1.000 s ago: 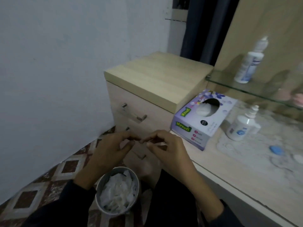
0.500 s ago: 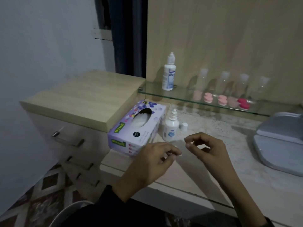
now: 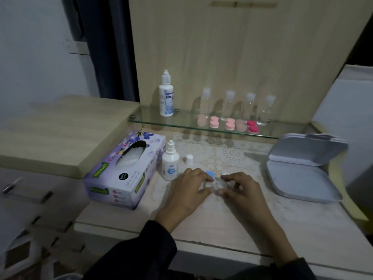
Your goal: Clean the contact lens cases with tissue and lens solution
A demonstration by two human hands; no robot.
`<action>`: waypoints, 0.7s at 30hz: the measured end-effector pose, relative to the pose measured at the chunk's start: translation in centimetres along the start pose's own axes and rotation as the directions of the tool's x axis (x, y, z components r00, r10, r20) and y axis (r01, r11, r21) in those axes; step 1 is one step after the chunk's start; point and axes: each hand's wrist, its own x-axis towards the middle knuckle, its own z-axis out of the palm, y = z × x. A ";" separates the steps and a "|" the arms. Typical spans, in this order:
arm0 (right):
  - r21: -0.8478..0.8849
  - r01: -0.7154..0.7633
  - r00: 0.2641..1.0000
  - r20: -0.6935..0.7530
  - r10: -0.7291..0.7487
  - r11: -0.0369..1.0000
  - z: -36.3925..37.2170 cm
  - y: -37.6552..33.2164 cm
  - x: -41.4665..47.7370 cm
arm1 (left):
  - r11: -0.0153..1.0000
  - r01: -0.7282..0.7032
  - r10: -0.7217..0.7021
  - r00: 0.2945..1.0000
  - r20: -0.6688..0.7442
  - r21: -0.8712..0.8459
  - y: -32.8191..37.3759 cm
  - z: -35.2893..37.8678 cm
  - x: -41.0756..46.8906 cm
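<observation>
Where the two hands meet above the counter point(image 3: 222, 229), one clear contact lens case point(image 3: 215, 185) sits between them, low over the lace-patterned mat point(image 3: 232, 156).

- Left hand point(image 3: 189, 190): fingers curled, thumb and fingertips pinching the case's left end.
- Right hand point(image 3: 242, 190): fingers curled, pinching the case's right end.
- Blue cap point(image 3: 211, 175): just beyond the left fingertips; whether it lies loose or sits on the case cannot be told.
- Small solution bottle point(image 3: 170, 164): upright, uncapped, just left of the left hand, beside the tissue box point(image 3: 123, 170).
- Small white cap point(image 3: 189, 159): standing on the mat, just right of that bottle.
- Glass shelf point(image 3: 181, 122): carries a tall solution bottle point(image 3: 166, 96), a row of clear bottles point(image 3: 230, 104) and several pink lens cases point(image 3: 214, 122).
- Grey hinged case point(image 3: 302, 168): open, on the counter, well to the right of the hands.
</observation>
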 end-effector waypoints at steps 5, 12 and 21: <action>-0.032 0.041 0.999 -0.001 -0.042 0.999 0.1 1.1 0.0 | 1.000 -0.009 0.009 0.999 -0.035 -0.024 -0.1 0.4 0.2; -0.031 0.033 0.998 -0.049 -0.034 0.999 -0.2 1.1 -0.2 | 0.992 -0.041 -0.054 0.709 -0.703 -0.118 -0.3 -2.0 -2.0; -0.047 0.018 0.999 -0.042 -0.020 0.999 0.1 1.3 -0.2 | 0.788 0.180 -0.386 0.889 -0.246 -0.588 -4.4 -1.9 -0.7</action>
